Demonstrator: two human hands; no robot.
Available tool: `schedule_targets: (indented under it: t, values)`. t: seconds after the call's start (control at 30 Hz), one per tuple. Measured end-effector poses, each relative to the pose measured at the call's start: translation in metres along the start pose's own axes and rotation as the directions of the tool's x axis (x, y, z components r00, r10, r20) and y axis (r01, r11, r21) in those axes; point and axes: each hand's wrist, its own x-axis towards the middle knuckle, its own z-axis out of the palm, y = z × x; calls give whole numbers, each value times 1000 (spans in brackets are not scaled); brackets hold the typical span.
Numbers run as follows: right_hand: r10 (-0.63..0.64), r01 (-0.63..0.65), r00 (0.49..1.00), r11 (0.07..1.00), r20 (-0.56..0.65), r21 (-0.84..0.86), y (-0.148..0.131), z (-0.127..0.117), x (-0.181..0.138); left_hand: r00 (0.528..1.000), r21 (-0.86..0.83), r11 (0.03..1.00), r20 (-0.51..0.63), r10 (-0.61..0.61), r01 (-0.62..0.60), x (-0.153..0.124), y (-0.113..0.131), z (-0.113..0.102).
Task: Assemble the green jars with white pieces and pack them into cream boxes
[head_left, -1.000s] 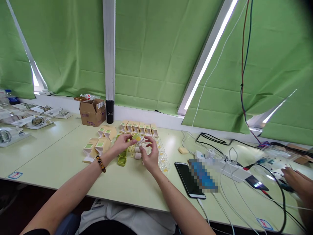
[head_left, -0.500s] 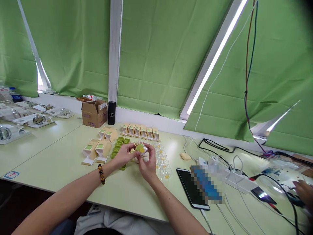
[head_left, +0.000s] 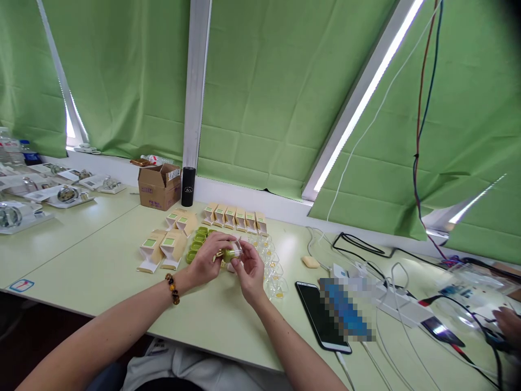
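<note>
My left hand (head_left: pixel 210 256) and my right hand (head_left: pixel 249 267) meet above the pale green table (head_left: pixel 97 239), both gripping one small clear case with a green insert (head_left: pixel 231 252). A bead bracelet (head_left: pixel 172 288) circles my left wrist. Under and behind my hands lie several green trays (head_left: pixel 196 245). A column of small clear cases with yellow bits (head_left: pixel 273 270) runs to the right of my hands. Tan folded cartons with green labels (head_left: pixel 160 249) stand to the left, and a row of them (head_left: pixel 235 218) stands further back.
A cardboard box (head_left: pixel 159 187) and a black cylinder (head_left: pixel 188 186) stand by the window sill. A black phone (head_left: pixel 321 316), a power strip (head_left: pixel 396 304) and tangled cables (head_left: pixel 358 244) lie to the right. Another person's hand (head_left: pixel 508 320) works at the far right. Packaged items (head_left: pixel 61 194) cover the left table.
My hands drew closer together over the green trays, and both now grip the small clear case. The case has tipped onto its edge. The view shifted slightly left.
</note>
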Motion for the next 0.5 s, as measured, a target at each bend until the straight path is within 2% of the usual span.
schedule_targets:
  t: [0.07, 0.17, 0.33, 0.43, 0.5]
  values:
    - [-44, 45, 999, 999, 15, -25, -2, 1, -2, 998, 30, 999, -49, 30, -28, -3, -4, 1]
    - [-152, 153, 988, 987, 30, -39, -3, 2, -7, 992, 43, 999, -122, 10, -4, -6, -11, 1]
    - [-293, 296, 955, 947, 48, -123, 3, 1, -10, 992, 51, 997, -120, -49, 55, -4, -13, 1]
    - [-308, 314, 949, 944, 71, -102, 5, 1, -8, 994, 21, 998, -92, -64, 66, -1, -9, -1]
    - [-267, 270, 961, 962, 68, -47, 4, 0, -6, 995, -2, 998, -74, -69, 69, 2, -5, -2]
